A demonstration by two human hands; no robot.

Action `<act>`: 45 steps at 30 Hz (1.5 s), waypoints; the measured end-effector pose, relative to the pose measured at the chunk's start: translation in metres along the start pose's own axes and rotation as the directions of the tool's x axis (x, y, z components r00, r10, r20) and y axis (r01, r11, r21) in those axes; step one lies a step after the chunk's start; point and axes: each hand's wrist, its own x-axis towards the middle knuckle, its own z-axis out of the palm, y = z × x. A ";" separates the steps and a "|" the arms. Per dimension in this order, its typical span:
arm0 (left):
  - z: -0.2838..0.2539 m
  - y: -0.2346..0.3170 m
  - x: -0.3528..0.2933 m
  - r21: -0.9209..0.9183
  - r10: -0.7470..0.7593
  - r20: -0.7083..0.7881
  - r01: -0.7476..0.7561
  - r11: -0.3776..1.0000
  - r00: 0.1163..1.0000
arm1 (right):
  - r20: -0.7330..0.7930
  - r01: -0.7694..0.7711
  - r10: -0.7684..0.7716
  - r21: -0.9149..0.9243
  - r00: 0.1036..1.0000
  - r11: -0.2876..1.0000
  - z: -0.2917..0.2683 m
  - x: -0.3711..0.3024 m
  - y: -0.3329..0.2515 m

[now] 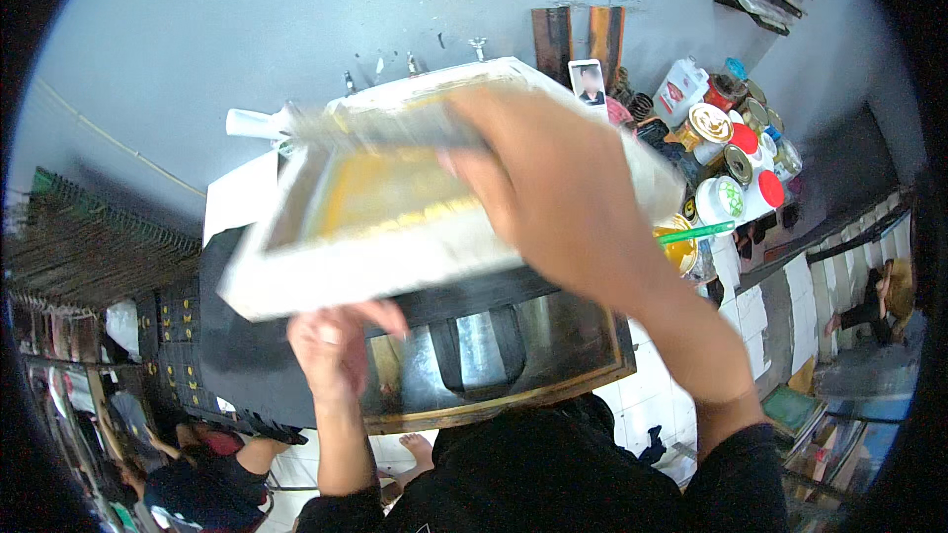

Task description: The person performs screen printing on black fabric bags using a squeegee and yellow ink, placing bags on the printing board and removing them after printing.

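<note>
The bench, glossy and wood-edged, spreads below both grips. Black cloth covers its left part, beyond and left of the left grip. Above that grip and left of the right one sits the white-railed printing screen, its mesh stained yellow; its near rail seems lifted off the bench. The right grip is closed around one end of a motion-blurred bar, likely a squeegee, reaching left over the mesh. The left grip is partly curled just under the near rail; I cannot tell whether it bears on it.

The screen should handle as stiff but awkwardly broad, its mesh fragile: hold it by the rails. The squeegee looks light and rigid, perhaps slippery with ink, best held along its back.

Right of the right grip stands a yellow ink tub with a green stick.
</note>
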 end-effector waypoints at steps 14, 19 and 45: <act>-0.039 -0.085 -0.126 0.003 -0.691 -0.249 0.714 0.700 0.679 | 0.512 -0.079 0.048 0.040 0.858 0.996 0.045 -0.094 0.017; -0.027 -0.080 -0.122 0.051 -0.688 -0.266 0.723 0.689 0.675 | 0.609 0.130 -0.070 -0.055 0.790 0.990 0.052 -0.133 0.005; -0.038 -0.045 0.040 0.607 -0.413 -0.046 0.353 0.712 0.910 | 0.467 0.038 0.099 -0.276 0.878 0.960 0.191 0.034 0.141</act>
